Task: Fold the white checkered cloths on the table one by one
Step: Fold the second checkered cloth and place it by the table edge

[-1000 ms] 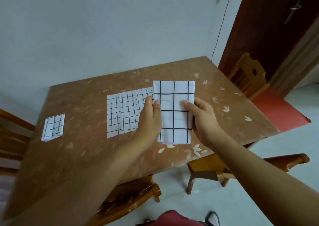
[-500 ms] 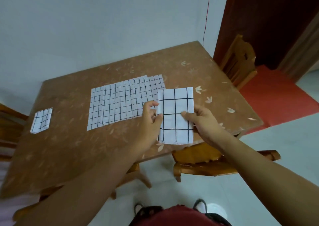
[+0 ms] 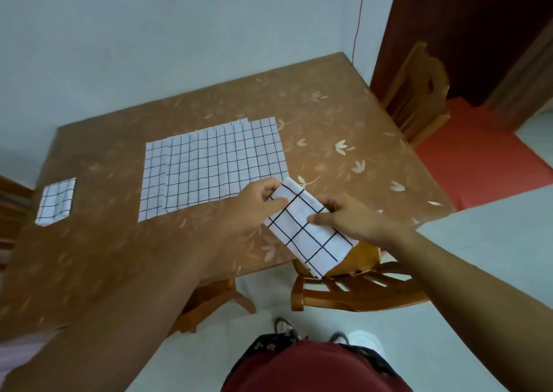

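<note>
I hold a folded white cloth with a wide black check [image 3: 305,230] in the air over the table's near right edge, tilted so its lower end hangs past the edge. My left hand [image 3: 260,200] pinches its upper left corner. My right hand [image 3: 344,216] grips its right side at the middle. Spread-out white checkered cloths [image 3: 215,164] lie flat and overlapping at the table's centre. A small folded checkered cloth [image 3: 55,201] rests near the table's left edge.
The brown table [image 3: 329,116] with a pale flower print stands against a white wall. One wooden chair [image 3: 353,287] is tucked under the near edge, another wooden chair [image 3: 419,92] stands at the far right by a dark door. My shoes show on the floor below.
The held cloth has turned from upright to a diagonal tilt and come nearer the table's edge. My left hand shifted to its upper corner. The view has moved back and down.
</note>
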A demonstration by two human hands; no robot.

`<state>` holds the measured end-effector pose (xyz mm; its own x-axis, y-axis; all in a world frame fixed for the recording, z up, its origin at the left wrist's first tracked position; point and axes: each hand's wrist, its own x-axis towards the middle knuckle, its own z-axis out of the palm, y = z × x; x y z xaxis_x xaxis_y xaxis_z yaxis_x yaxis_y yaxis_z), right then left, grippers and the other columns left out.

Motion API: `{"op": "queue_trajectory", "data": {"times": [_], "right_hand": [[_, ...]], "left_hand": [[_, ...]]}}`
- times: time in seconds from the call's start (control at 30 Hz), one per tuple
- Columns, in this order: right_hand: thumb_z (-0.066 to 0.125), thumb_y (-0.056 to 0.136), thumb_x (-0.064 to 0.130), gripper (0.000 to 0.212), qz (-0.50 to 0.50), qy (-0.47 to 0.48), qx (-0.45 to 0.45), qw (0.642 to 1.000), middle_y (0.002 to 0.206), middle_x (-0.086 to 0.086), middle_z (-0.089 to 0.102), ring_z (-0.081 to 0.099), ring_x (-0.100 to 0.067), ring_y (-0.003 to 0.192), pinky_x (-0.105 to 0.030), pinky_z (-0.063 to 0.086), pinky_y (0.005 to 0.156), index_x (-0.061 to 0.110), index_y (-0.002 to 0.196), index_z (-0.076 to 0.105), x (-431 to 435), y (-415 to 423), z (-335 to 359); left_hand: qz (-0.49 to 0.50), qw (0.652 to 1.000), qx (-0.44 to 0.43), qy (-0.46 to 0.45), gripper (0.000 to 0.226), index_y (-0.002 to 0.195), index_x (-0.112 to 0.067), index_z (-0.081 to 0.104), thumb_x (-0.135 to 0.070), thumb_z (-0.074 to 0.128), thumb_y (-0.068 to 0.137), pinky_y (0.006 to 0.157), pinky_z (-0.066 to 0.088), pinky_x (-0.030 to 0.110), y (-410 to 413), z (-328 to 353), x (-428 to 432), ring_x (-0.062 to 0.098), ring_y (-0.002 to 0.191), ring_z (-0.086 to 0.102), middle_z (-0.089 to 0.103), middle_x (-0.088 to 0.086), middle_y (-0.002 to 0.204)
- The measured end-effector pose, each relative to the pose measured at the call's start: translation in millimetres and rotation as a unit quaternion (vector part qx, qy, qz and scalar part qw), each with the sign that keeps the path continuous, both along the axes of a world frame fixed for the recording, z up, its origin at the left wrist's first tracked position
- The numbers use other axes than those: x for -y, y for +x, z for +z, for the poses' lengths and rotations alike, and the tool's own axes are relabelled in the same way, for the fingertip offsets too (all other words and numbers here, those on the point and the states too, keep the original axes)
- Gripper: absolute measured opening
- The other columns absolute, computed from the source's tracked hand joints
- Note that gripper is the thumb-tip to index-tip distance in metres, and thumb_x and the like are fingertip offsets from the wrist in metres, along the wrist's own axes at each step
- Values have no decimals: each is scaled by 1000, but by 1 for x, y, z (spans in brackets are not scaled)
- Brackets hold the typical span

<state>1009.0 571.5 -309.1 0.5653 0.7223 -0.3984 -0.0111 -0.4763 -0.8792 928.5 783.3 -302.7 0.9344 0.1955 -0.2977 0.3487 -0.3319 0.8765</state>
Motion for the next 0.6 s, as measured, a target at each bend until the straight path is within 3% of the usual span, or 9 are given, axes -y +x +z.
{"op": "queue_trajectory", "data": {"times": [0.07,0.2,0.27,0.33,0.4,0.47,0.53,0.6], "right_hand": [[68,96,11,22,-32,-8,-56,998,104,0,79,76,-16,93,-32,61,82,16,117,71,12,8,-4],[68,93,5,26,-140,21,-146,979,112,-14,77,74,-32,105,-45,59,91,10,118,72,36,19,-31],[64,95,7,22,-210,76,-186,957,115,-14,76,73,-34,104,-44,57,89,8,116,72,40,18,-44],[64,96,8,6,-291,116,-203,928,105,-12,76,70,-31,93,-37,57,76,11,99,68,39,17,-51],[65,95,4,12,-360,111,-196,905,98,-11,75,69,-30,87,-36,57,67,14,99,60,35,19,-62],[66,93,0,34,-394,75,-164,901,100,-12,74,72,-29,84,-40,58,64,20,118,54,33,26,-73],[64,93,-1,45,-394,50,-123,909,101,-11,73,73,-28,86,-43,61,67,28,126,52,34,37,-86],[59,96,-1,34,-371,34,-86,924,104,-7,74,71,-26,89,-38,62,70,26,116,61,34,51,-99]], "left_hand": [[16,1000,3,-10,12,102,-22,69,-12,65,97,84,61,40,8,-9,-3,16,86,75,78,-5,93],[93,992,-15,-83,12,101,-28,68,-18,64,98,82,61,38,25,-40,-8,14,88,75,78,-7,96],[146,982,-28,-117,16,112,-22,64,-19,67,97,80,61,36,31,-55,-4,17,93,73,75,-1,108],[187,973,-48,-129,27,118,-21,55,-20,69,95,72,58,30,33,-72,3,12,95,68,68,-4,112],[218,967,-65,-110,32,111,-35,49,-27,72,90,74,60,37,34,-88,9,16,97,67,64,-3,114],[223,968,-87,-71,33,102,-44,45,-31,71,87,82,60,47,37,-103,15,21,101,65,61,-1,116],[212,971,-93,-58,27,107,-35,45,-20,64,95,82,57,39,41,-115,22,19,105,61,58,-2,115],[189,975,-100,-59,18,104,-29,52,-12,57,99,79,50,33,48,-129,28,18,103,58,60,-3,115]]}}
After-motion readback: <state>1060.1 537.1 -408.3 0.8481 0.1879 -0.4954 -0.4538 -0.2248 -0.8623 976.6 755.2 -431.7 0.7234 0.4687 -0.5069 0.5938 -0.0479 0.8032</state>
